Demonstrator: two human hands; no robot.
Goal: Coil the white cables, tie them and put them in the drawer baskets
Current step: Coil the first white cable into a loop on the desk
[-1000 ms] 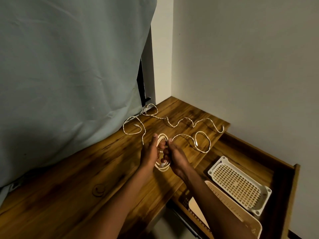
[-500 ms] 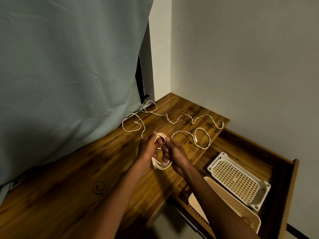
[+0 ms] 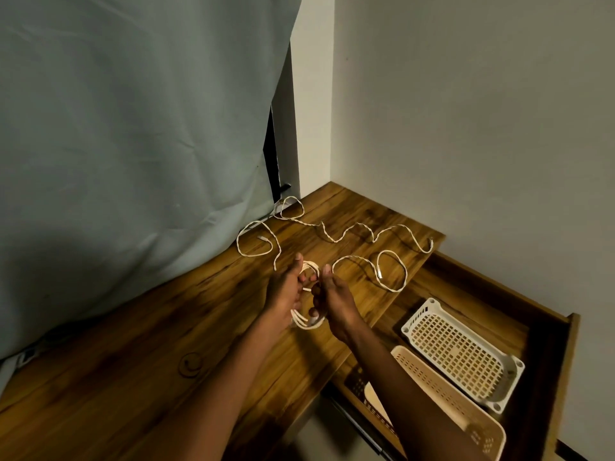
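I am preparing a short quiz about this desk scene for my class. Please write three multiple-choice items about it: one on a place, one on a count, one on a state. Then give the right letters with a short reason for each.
1. Where are the baskets?
A. On the desk top
B. In the open drawer
C. On the floor

2. How many baskets are visible?
A. One
B. Two
C. Four

3. What is the state of the cable that the hands hold?
A. Coiled into loops
B. Stretched straight
C. Lying untouched

Answers:
1 B: the white basket and the beige basket sit inside the pulled-out drawer.
2 B: only these two show.
3 A: the left hand and right hand hold the coiled cable in loops above the desk, while loose cables lie behind.
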